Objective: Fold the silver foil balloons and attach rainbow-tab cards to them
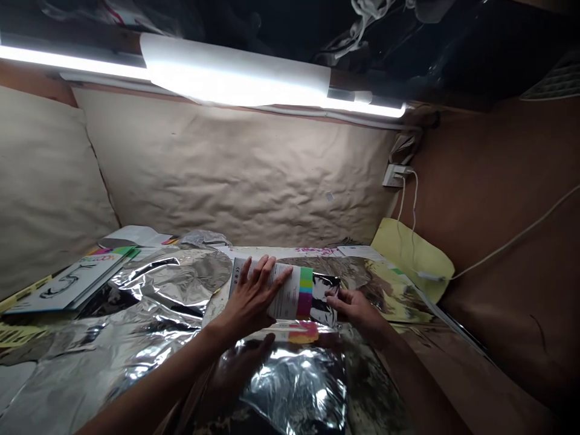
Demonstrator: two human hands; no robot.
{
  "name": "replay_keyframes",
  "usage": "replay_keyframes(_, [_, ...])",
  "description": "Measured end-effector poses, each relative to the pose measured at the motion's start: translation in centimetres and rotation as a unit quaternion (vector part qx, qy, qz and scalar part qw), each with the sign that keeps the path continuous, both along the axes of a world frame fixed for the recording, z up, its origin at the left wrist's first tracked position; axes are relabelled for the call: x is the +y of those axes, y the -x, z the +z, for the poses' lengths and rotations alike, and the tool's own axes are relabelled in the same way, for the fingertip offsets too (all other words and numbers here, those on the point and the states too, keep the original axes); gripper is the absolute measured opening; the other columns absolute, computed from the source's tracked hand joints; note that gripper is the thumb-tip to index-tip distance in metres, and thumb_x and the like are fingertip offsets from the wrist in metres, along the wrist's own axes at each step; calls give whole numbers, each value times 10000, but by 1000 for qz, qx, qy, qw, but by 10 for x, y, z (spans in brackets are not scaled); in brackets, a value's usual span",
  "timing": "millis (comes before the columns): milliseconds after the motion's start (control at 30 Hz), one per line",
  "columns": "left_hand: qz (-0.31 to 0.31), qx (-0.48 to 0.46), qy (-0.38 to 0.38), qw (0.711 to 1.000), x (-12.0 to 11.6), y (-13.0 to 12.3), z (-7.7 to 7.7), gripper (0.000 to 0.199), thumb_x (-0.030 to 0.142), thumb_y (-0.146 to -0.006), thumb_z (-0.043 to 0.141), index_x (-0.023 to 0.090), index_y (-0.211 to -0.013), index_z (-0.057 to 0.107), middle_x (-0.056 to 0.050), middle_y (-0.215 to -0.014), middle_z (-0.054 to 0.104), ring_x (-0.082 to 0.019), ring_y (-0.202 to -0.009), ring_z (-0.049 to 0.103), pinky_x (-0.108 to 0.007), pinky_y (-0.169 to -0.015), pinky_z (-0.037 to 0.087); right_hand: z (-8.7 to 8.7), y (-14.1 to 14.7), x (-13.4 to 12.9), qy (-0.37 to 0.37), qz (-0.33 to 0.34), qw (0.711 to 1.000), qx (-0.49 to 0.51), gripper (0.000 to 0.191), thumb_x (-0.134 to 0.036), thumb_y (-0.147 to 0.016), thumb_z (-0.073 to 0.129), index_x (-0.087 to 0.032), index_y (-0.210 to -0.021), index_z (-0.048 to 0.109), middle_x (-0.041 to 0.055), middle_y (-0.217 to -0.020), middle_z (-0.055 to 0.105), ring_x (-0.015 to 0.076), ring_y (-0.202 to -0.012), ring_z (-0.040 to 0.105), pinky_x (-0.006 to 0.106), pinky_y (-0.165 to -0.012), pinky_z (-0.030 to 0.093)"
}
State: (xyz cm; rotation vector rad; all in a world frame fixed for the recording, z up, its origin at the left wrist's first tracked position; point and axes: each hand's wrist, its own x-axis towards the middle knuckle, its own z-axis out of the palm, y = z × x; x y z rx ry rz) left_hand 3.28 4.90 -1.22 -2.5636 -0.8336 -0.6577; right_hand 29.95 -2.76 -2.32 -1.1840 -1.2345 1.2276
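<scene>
Two hands on a printed packet over crumpled foil

Crumpled foil (290,386) fills the near desk and runs under both hands, with room on either side. The packet (285,290) lies at the middle, its right end showing color bars and a black-and-white picture. The left hand (251,296) is open, fingers spread flat on the packet's white face. The right hand (356,308) is partly closed, gripping the packet's right end. A booklet (67,284) lies far left at the foil's edge, a yellow pad (417,260) far right. Beyond stands a creased paper wall (235,169).
</scene>
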Motion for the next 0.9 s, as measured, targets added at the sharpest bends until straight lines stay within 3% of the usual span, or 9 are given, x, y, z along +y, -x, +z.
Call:
replay_keyframes(133, [-13, 3, 1, 1000, -6, -5, -5, 1117, 525, -655, 788, 251, -1565, 203, -205, -1535, 255, -402, -1465, 154, -598, -1180, 14, -8, 9, 0, 14, -28, 999, -7, 409, -502, -676, 823, -122, -786, 722, 19, -699, 678, 143, -617, 606, 279, -628, 493])
replay_keyframes(300, [-38, 10, 24, 999, -22, -15, -11, 1102, 469, -656, 771, 255, -1569, 192, -201, -1517, 283, -395, -1448, 204, -589, -1184, 32, -6, 41, -11, 72, 121, 976, 166, 337, -399, -736, 803, -155, -962, 748, 45, -822, 729, 176, -738, 666, 321, -786, 516])
replay_keyframes(400, [-23, -8, 12, 1000, -25, -16, -10, 1025, 477, -700, 735, 233, -1560, 236, -219, -1500, 306, -408, -1433, 226, -605, -1178, 19, 5, 40, -17, 62, 163, 950, 260, 442, -525, -821, 689, -134, -1021, 739, 97, -927, 737, 215, -879, 680, 350, -888, 494])
replay_keyframes(467, [-12, -13, -4, 1000, -25, -17, -9, 1016, 495, -719, 726, 226, -1563, 229, -225, -1503, 305, -419, -1431, 224, -615, -1174, 9, 8, 38, -20, 29, 184, 952, 241, 498, -566, -822, 672, -128, -1049, 731, 102, -952, 733, 226, -902, 673, 346, -878, 491])
replay_keyframes(600, [-10, 3, -32, 999, -29, -21, -13, 991, 535, -767, 695, 261, -1573, 188, -203, -1504, 320, -416, -1430, 225, -624, -1170, 2, 1, 41, -19, -3, 187, 977, 107, 376, -380, -725, 816, -143, -1007, 739, 37, -851, 729, 185, -785, 657, 277, -752, 493])
replay_keyframes(667, [2, 4, -40, 999, -30, -22, -15, 979, 544, -781, 680, 260, -1574, 183, -207, -1505, 318, -418, -1423, 231, -632, -1165, 10, -3, 44, -16, -23, 151, 985, 76, 371, -396, -746, 792, -138, -1007, 740, 42, -833, 725, 193, -767, 657, 291, -731, 506])
replay_keyframes(733, [36, -15, -45, 998, -31, -23, -14, 989, 554, -781, 676, 236, -1576, 179, -225, -1510, 303, -430, -1412, 241, -650, -1153, 22, -5, 47, -12, -89, 30, 995, 45, 440, -400, -751, 785, -159, -1113, 711, 70, -950, 728, 231, -874, 670, 341, -807, 527])
replay_keyframes(833, [90, -66, -40, 993, -34, -25, -11, 1047, 606, -762, 675, 172, -1574, 177, -264, -1502, 292, -453, -1387, 265, -675, -1135, 50, -7, 51, -8, -197, -222, 955, 3, 840, -354, -666, 861, -242, -1415, 497, 110, -1316, 604, 298, -1219, 557, 418, -1023, 463])
replay_keyframes(900, [92, -93, -29, 991, -37, -26, -8, 1093, 665, -730, 684, 162, -1569, 195, -273, -1494, 296, -462, -1379, 274, -679, -1130, 69, -10, 53, -5, -199, -261, 943, 45, 1070, -361, -662, 867, -258, -1542, 267, 138, -1434, 506, 318, -1284, 516, 448, -1048, 455])
